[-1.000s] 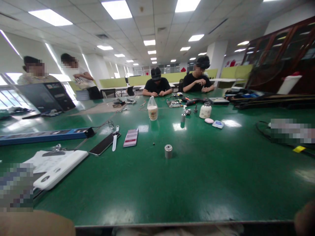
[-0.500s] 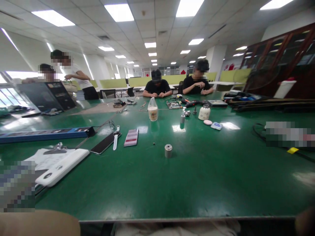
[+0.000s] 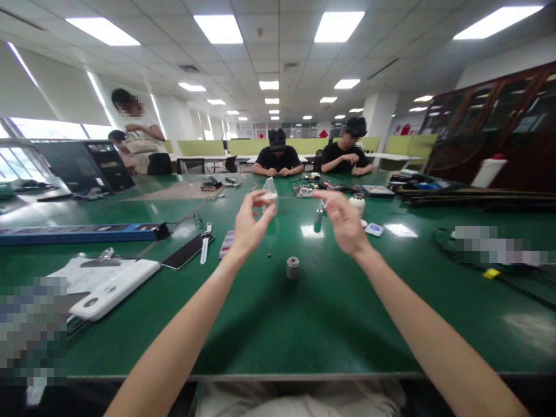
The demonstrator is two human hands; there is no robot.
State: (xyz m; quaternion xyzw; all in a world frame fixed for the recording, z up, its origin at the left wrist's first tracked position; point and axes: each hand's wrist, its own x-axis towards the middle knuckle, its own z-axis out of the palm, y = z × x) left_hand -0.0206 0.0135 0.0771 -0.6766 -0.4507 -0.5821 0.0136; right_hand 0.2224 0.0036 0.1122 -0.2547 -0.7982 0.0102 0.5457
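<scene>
Both my arms reach out over the green table (image 3: pixel 278 330). My left hand (image 3: pixel 254 225) is raised with thumb and fingers apart, holding nothing. It partly covers a plastic-bagged cup (image 3: pixel 271 200) and a phone with a lit screen (image 3: pixel 226 244). My right hand (image 3: pixel 346 225) is raised too, index finger stretched out and the other fingers loosely bent, with nothing in it. Behind it are a small silver cylinder (image 3: pixel 318 220) and a partly hidden white jar (image 3: pixel 358 204). A short metal cylinder (image 3: pixel 292 269) stands upright between my forearms, with a tiny dark piece (image 3: pixel 269 255) to its left.
On the left lie a clipboard (image 3: pixel 108 260), a white oblong device (image 3: pixel 115 292), a dark tablet-like slab (image 3: pixel 182 252), a white-strapped watch (image 3: pixel 204 248) and a blue power strip (image 3: pixel 82 233). Cables (image 3: pixel 512 284) run along the right. Two people sit across the table.
Both my hands have come into view and risen above the table, in front of the cup and jar. The view has shifted slightly. The metal cylinder still stands on the table.
</scene>
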